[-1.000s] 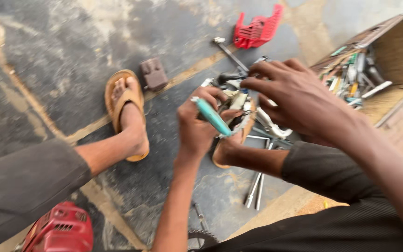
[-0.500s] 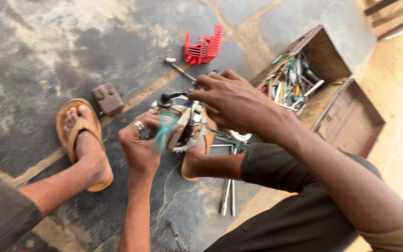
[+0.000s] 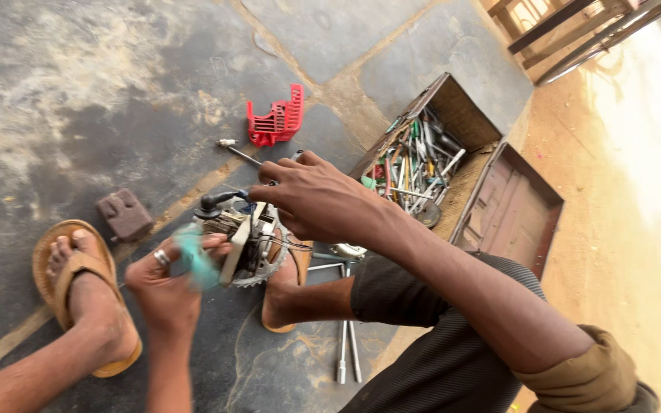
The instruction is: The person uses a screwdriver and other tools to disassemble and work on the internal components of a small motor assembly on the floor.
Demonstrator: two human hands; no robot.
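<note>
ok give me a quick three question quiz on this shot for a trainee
1. True or false: the right hand rests on top of the small engine.
2. What colour is the handle gripped by the left hand?
3. The red plastic cover lies: A) in the wooden toolbox, B) on the stone floor, C) under a sandal.

Key: 1 true; 2 teal, though blurred; 3 B.
</note>
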